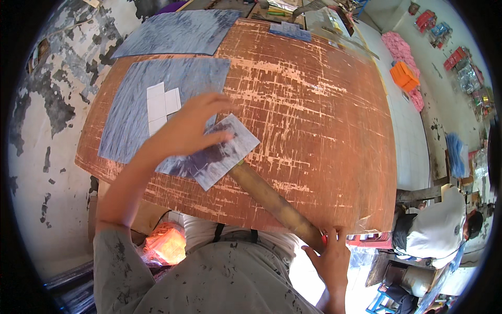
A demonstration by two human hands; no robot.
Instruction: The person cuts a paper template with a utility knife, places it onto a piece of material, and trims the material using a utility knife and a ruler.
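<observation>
My left hand [196,123] is over a small grey-blue marbled rectangle [230,149], its fingers apart and slightly blurred. I cannot tell whether the fingertips touch that piece. The rectangle lies askew, partly on a larger marbled sheet [125,118] and across the far end of a long brown strip [274,201]. At the table's near edge, my right hand [332,259] has its thumb and fingers round the strip's near end, with a small red bit showing by the fingers. White cut pieces with lines [157,110] lie on the larger sheet beside my left forearm.
The brown table [334,157] has a worn, scratched top. Another marbled sheet [178,32] and a small stack of blue-grey pieces [290,31] lie at its far side. An orange bag [166,243] is below the near edge; a person in white [436,230] sits at the right.
</observation>
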